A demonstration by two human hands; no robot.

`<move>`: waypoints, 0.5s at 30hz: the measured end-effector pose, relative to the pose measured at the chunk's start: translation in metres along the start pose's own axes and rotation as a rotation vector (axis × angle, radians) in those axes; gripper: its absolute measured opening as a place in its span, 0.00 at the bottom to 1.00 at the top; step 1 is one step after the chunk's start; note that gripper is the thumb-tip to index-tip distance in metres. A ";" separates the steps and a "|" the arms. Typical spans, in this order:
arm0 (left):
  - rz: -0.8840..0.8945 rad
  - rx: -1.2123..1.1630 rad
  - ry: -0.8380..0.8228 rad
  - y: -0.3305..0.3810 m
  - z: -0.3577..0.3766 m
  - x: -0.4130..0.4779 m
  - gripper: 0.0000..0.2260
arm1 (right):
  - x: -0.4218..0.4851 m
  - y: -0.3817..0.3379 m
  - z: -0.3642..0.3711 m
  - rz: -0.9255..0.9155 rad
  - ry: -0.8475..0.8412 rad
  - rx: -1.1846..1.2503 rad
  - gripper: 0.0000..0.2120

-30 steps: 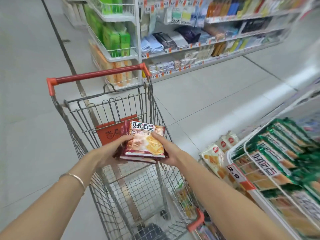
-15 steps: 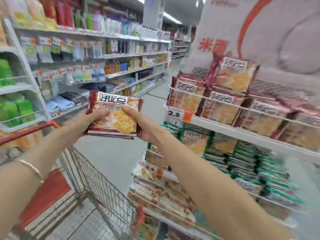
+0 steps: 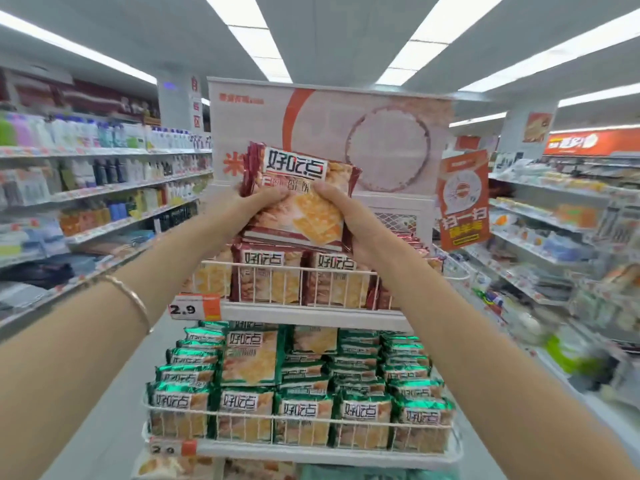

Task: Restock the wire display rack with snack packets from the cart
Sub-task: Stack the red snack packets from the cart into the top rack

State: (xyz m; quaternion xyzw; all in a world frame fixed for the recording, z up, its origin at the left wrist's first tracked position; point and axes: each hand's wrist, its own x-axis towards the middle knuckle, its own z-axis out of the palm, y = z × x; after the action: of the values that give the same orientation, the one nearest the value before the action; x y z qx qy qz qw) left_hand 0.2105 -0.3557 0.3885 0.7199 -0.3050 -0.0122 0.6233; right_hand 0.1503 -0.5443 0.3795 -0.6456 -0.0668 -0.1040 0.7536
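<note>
A small stack of dark red cracker packets (image 3: pixel 304 199) is held up between both hands, just above the top tier of the white wire display rack (image 3: pixel 304 315). My left hand (image 3: pixel 256 206) grips the stack's left side and my right hand (image 3: pixel 349 223) grips its right side and underside. The top tier holds upright dark red packets (image 3: pixel 270 282) behind a wire front. The tier below is packed with green packets (image 3: pixel 301 414). The cart is out of view.
A red-and-white header board (image 3: pixel 346 112) tops the rack, with an orange hanging sign (image 3: pixel 464 199) to its right. Shelves of bottles (image 3: pixel 86 174) line the left aisle, and stocked shelves (image 3: pixel 554 230) line the right. A price tag reading 2.9 (image 3: pixel 194 308) is clipped to the top tier.
Both hands lifted the packet stack from inside the cart, swung right and raised it to just above the rack's top tier. The view turned from the cart to the rack.
</note>
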 end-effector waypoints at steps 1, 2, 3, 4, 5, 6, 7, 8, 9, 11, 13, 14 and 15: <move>0.036 0.024 0.008 0.007 0.020 0.014 0.09 | 0.007 -0.005 -0.023 -0.008 -0.006 -0.003 0.45; 0.066 0.055 0.016 0.009 0.036 0.032 0.10 | 0.014 -0.010 -0.046 -0.020 -0.004 -0.001 0.47; 0.095 0.070 0.012 0.014 0.053 0.046 0.11 | 0.021 -0.016 -0.068 -0.032 0.008 0.006 0.47; 0.115 0.101 -0.008 0.015 0.066 0.063 0.12 | 0.027 -0.019 -0.090 -0.046 0.029 0.013 0.47; 0.134 0.136 -0.019 0.017 0.079 0.078 0.15 | 0.034 -0.022 -0.110 -0.058 0.047 0.013 0.47; 0.154 0.185 -0.031 0.015 0.090 0.095 0.20 | 0.039 -0.025 -0.126 -0.068 0.057 0.008 0.46; 0.162 0.232 -0.022 0.013 0.098 0.109 0.26 | 0.044 -0.027 -0.140 -0.066 0.072 -0.002 0.44; 0.165 0.283 -0.019 0.010 0.104 0.121 0.32 | 0.051 -0.027 -0.153 -0.058 0.082 -0.012 0.39; 0.155 0.331 0.001 0.006 0.108 0.133 0.39 | 0.059 -0.027 -0.164 -0.055 0.102 -0.022 0.32; 0.137 0.401 0.023 -0.004 0.114 0.154 0.56 | 0.075 -0.021 -0.178 -0.042 0.143 -0.069 0.29; 0.134 0.436 -0.002 -0.009 0.115 0.172 0.60 | 0.095 -0.015 -0.188 -0.024 0.127 -0.093 0.34; 0.123 0.459 -0.011 -0.011 0.113 0.182 0.59 | 0.105 -0.012 -0.191 -0.016 0.115 -0.075 0.30; 0.123 0.488 -0.021 -0.010 0.113 0.190 0.57 | 0.112 -0.010 -0.192 -0.013 0.112 -0.059 0.25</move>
State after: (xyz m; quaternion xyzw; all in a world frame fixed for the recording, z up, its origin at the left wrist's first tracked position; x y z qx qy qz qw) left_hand 0.3249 -0.5420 0.4231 0.8290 -0.3487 0.0921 0.4274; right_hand 0.2496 -0.7431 0.3855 -0.6605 -0.0254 -0.1466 0.7360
